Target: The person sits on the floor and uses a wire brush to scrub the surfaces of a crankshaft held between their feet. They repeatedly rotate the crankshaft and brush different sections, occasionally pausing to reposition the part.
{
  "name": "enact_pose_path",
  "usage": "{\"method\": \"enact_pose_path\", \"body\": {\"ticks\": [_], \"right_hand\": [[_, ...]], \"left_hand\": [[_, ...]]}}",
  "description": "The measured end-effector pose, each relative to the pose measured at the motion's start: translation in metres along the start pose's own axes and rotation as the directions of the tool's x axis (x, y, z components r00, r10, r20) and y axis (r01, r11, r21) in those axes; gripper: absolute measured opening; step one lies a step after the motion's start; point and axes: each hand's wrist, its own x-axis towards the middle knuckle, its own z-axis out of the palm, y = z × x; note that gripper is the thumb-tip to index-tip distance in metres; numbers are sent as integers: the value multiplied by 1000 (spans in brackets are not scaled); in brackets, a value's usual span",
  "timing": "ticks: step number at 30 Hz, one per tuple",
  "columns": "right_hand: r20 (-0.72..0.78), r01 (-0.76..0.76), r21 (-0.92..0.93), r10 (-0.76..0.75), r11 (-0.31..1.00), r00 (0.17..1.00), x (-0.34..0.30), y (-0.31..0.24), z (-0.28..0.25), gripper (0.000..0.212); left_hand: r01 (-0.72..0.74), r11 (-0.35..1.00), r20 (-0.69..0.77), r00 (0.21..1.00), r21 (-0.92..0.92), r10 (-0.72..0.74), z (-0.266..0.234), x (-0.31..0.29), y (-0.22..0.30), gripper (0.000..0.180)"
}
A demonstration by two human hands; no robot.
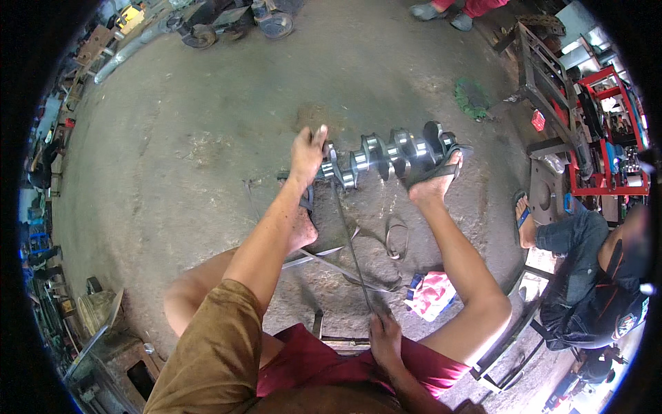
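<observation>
A shiny steel crankshaft [396, 153] lies on the floor between my feet. My right foot, in a sandal [438, 169], presses against its right end; my left foot is by its left end. A long, narrow dark strip [350, 248] runs from the left part of the crankshaft back to my lap. My right hand [385, 339] is closed around the near end of this strip. My left hand [308, 155] reaches out over the left end of the crankshaft, its fingers curled. What it grips is hidden.
Loose grey strips [324, 261] and a pink-and-white cloth [432, 295] lie on the floor between my legs. Another person [586, 276] sits at the right, and a person's shoes [462, 21] show at the far side. A metal frame [545, 83] and red rack [610, 186] stand right.
</observation>
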Motion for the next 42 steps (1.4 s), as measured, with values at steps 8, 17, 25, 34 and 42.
{"method": "enact_pose_path", "body": {"ticks": [8, 17, 25, 34, 42], "right_hand": [[-88, 213, 337, -194, 917, 977, 209, 17, 113, 41], [-147, 283, -14, -281, 959, 948, 130, -9, 69, 31], [-181, 162, -249, -210, 955, 961, 73, 9, 54, 40], [-52, 41, -292, -59, 956, 997, -8, 19, -2, 34], [-121, 248, 127, -233, 960, 965, 174, -10, 88, 32]], "left_hand": [[-164, 892, 10, 984, 420, 176, -4, -199, 102, 32], [86, 900, -40, 996, 427, -76, 21, -194, 18, 45], [25, 912, -90, 996, 409, 13, 26, -157, -54, 41], [41, 997, -2, 999, 63, -41, -4, -31, -30, 51], [-105, 994, -38, 994, 14, 106, -23, -153, 74, 30]]}}
